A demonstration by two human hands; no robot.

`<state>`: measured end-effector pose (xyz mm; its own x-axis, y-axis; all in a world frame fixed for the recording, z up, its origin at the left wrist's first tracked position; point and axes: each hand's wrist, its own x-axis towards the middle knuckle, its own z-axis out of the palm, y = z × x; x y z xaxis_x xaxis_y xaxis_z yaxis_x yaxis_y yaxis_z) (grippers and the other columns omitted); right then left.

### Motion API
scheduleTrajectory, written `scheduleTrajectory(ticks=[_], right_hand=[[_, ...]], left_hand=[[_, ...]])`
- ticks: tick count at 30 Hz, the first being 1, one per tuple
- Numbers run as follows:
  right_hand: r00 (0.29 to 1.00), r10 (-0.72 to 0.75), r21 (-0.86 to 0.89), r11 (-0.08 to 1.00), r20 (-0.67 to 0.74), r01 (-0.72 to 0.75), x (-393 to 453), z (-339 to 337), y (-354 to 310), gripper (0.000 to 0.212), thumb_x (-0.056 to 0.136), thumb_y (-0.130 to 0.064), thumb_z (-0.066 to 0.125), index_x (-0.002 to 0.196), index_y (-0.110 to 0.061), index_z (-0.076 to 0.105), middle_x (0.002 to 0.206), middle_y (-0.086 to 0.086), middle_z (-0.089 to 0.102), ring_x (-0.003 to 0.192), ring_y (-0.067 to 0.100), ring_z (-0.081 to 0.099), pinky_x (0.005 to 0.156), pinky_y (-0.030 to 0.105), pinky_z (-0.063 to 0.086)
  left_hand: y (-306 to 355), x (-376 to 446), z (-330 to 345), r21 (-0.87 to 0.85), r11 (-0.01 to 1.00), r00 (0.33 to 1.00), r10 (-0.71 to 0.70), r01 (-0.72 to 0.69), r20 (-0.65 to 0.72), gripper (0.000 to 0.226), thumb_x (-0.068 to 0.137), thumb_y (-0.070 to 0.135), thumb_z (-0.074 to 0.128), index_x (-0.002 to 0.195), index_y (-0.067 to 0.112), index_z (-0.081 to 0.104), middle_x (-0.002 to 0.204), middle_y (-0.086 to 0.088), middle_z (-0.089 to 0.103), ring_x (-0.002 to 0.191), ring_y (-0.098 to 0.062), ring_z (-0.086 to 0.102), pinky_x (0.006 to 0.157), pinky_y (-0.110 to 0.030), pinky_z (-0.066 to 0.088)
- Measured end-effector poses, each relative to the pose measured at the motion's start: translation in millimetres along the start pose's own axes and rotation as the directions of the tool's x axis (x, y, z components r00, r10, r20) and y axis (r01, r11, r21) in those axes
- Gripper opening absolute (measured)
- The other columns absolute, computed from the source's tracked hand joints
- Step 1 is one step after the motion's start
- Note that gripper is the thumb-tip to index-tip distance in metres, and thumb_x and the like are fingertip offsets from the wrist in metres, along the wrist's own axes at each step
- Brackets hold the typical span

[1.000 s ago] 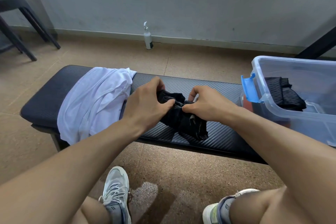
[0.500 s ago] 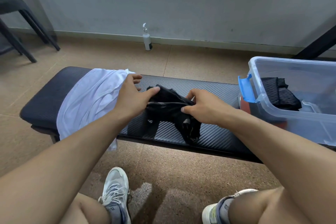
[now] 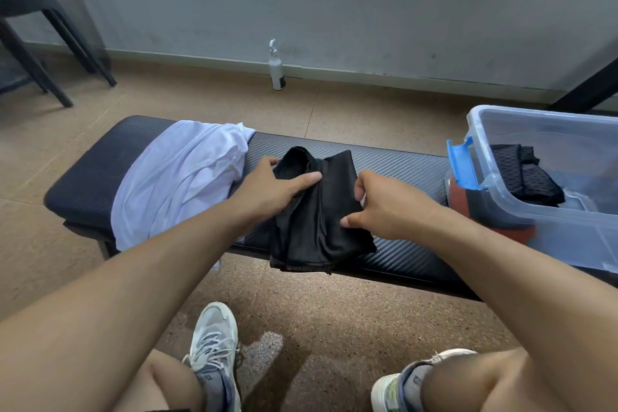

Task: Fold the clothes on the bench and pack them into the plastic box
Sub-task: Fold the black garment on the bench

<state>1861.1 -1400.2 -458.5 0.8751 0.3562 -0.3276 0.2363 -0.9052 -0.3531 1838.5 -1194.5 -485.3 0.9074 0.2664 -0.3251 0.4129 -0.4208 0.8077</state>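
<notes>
Hands: left hand (image 3: 267, 191), right hand (image 3: 384, 207) hide black garment (image 3: 311, 231) middle.

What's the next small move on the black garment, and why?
Probably fold its far end toward the person. The black garment lies spread on the bench, near hem over the edge; left hand and right hand hold it. The plastic box comes after.

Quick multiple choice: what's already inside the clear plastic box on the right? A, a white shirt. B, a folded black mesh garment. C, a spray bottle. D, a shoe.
B: a folded black mesh garment lies inside the plastic box, while the white shirt lies on the bench and the spray bottle stands on the floor by the wall.
</notes>
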Motion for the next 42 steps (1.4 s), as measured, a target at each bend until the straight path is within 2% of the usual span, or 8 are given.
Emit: scheduleTrajectory(ticks=[8, 11, 14, 23, 27, 32, 39, 42], right_hand=[[0.958, -0.287, -0.208, 0.935, 0.031, 0.287, -10, 15, -14, 0.062, 0.077, -0.053, 0.078, 0.128, -0.033, 0.05, 0.125, -0.007, 0.048, 0.12, 0.018, 0.046, 0.098, 0.04, 0.047], [0.936, -0.327, -0.367, 0.861, 0.132, 0.353, -18, 42, -18, 0.091, 0.07, -0.059, 0.081, 0.143, -0.028, 0.037, 0.139, -0.002, 0.042, 0.125, 0.024, 0.042, 0.1, 0.044, 0.046], [0.918, -0.396, -0.479, 0.801, 0.026, 0.359, -17, 62, -15, 0.085, 0.074, -0.052, 0.079, 0.141, -0.023, 0.036, 0.137, 0.001, 0.043, 0.121, 0.028, 0.044, 0.093, 0.047, 0.047], [0.886, -0.429, -0.262, 0.888, -0.173, 0.379, 3, 35, -1, 0.034, 0.086, -0.016, 0.052, 0.117, -0.028, 0.058, 0.108, -0.006, 0.069, 0.1, 0.022, 0.061, 0.083, 0.039, 0.052], [0.96, -0.281, 0.001, 0.96, -0.009, 0.281, 11, 13, -4, 0.015, 0.09, -0.021, 0.057, 0.103, -0.027, 0.06, 0.095, -0.001, 0.071, 0.092, 0.025, 0.065, 0.081, 0.04, 0.054], [0.929, -0.213, 0.305, 0.945, 0.302, 0.117, 6, -4, 8, 0.004, 0.093, -0.026, 0.069, 0.094, -0.023, 0.066, 0.081, -0.009, 0.071, 0.076, 0.01, 0.067, 0.071, 0.025, 0.05], [0.951, -0.194, 0.234, 0.962, 0.242, 0.137, 8, -13, 15, 0.078, 0.064, -0.04, 0.093, 0.13, -0.031, 0.053, 0.116, -0.012, 0.068, 0.102, 0.008, 0.067, 0.093, 0.03, 0.055], [0.975, -0.161, 0.159, 0.978, 0.151, 0.136, 15, -10, 17, 0.07, 0.076, -0.028, 0.086, 0.138, -0.031, 0.052, 0.121, -0.012, 0.063, 0.105, 0.012, 0.063, 0.093, 0.029, 0.05]], left_hand=[[-5, 5, -13, 0.383, 0.873, 0.882, 0.409, -0.302, -0.235, 0.058, 0.085, 0.021, 0.074, 0.139, 0.022, 0.053, 0.142, 0.0, 0.053, 0.133, -0.02, 0.048, 0.107, -0.032, 0.039], [-2, -1, -12, 0.401, 0.76, 0.827, 0.562, -0.512, -0.007, 0.027, 0.087, 0.015, 0.071, 0.112, 0.026, 0.072, 0.113, 0.013, 0.07, 0.108, -0.005, 0.059, 0.098, -0.025, 0.045], [-9, -6, -7, 0.473, 0.669, 0.819, 0.458, -0.573, 0.345, 0.039, 0.092, 0.011, 0.063, 0.13, 0.02, 0.065, 0.127, 0.008, 0.065, 0.116, -0.003, 0.053, 0.105, -0.018, 0.036], [-21, -6, -26, 0.532, 0.614, 0.743, 0.138, -0.583, 0.655, 0.106, 0.072, 0.014, 0.084, 0.158, 0.029, 0.024, 0.159, 0.019, 0.021, 0.151, -0.003, 0.001, 0.122, -0.027, 0.007], [-21, -6, -20, 0.383, 0.726, 0.792, 0.365, -0.571, 0.489, 0.078, 0.063, 0.032, 0.093, 0.13, 0.032, 0.053, 0.123, 0.02, 0.062, 0.119, -0.004, 0.056, 0.098, -0.022, 0.044], [-16, -12, -8, 0.243, 0.779, 0.796, 0.473, -0.578, 0.378, 0.01, 0.089, 0.038, 0.075, 0.086, 0.031, 0.068, 0.078, 0.015, 0.071, 0.075, -0.004, 0.065, 0.074, -0.03, 0.052], [-14, -5, -3, 0.226, 0.88, 0.896, 0.359, -0.419, 0.263, 0.063, 0.086, 0.071, 0.054, 0.079, 0.011, 0.072, 0.076, -0.005, 0.074, 0.073, -0.017, 0.07, 0.077, -0.049, 0.054], [-12, 3, -2, 0.221, 0.903, 0.926, 0.337, -0.369, 0.172, 0.058, 0.082, 0.068, 0.062, 0.075, 0.011, 0.072, 0.072, -0.003, 0.074, 0.069, -0.019, 0.069, 0.068, -0.039, 0.056]])
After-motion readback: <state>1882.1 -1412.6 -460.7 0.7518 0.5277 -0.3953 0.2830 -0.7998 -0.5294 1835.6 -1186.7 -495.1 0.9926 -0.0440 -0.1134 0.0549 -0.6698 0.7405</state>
